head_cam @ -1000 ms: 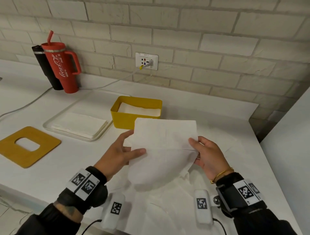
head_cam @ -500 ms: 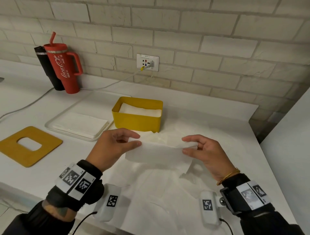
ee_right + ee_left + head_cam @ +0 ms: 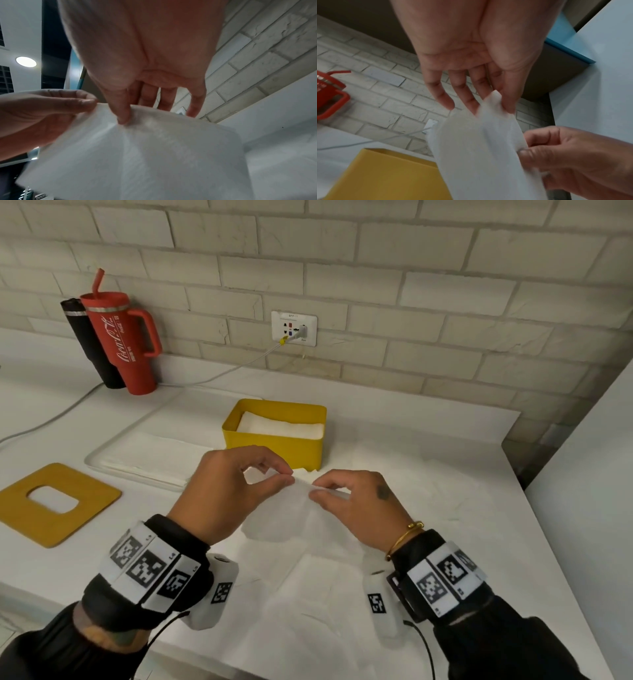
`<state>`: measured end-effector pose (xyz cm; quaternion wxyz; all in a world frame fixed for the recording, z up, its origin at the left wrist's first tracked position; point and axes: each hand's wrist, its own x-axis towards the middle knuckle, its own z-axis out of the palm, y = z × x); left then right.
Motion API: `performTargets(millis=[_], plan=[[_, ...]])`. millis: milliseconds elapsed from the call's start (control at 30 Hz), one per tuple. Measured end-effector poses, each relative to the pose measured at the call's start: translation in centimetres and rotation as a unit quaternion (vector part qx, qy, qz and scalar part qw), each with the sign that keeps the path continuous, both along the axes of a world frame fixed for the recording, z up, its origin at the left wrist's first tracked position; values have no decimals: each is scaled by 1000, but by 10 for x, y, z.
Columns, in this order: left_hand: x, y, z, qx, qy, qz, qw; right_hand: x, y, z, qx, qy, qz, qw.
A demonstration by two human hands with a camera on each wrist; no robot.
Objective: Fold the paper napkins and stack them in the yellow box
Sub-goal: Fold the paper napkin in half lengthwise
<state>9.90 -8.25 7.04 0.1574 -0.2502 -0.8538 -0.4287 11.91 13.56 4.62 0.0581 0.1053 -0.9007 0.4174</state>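
Above the white counter, the left hand and right hand pinch one napkin by its top edge, just before the yellow box holding folded napkins

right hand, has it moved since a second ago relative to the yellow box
Yes. The right hand has moved left and toward the yellow box, meeting the left hand at the napkin edge just in front of it.

Open counter right of the yellow box; white tray close on its left.
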Motion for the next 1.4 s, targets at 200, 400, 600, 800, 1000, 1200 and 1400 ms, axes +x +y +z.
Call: performTargets(millis=[200, 400, 600, 800, 1000, 1200, 1400], plan=[[18, 14, -14, 118, -70, 69, 988, -8, 2, -7, -22, 92, -107, 990], [26, 54, -38, 386, -401, -1, 831, 2, -45, -26, 25, 140, -57, 988], [11, 41, -41, 437, -409, 46, 800, 20, -45, -47, 51, 111, 18, 992], [4, 28, -43, 397, -408, 14, 822, 10, 0, -29, -234, -116, -128, 957], [9, 33, -42, 345, -399, -36, 849, 7, 6, -18, -390, -150, -80, 905], [0, 29, -37, 388, -360, -6, 849, 5, 7, -23, -355, -131, -72, 923], [-2, 28, -38, 392, -322, 1, 861, 1, 0, -14, -413, -87, -82, 903]])
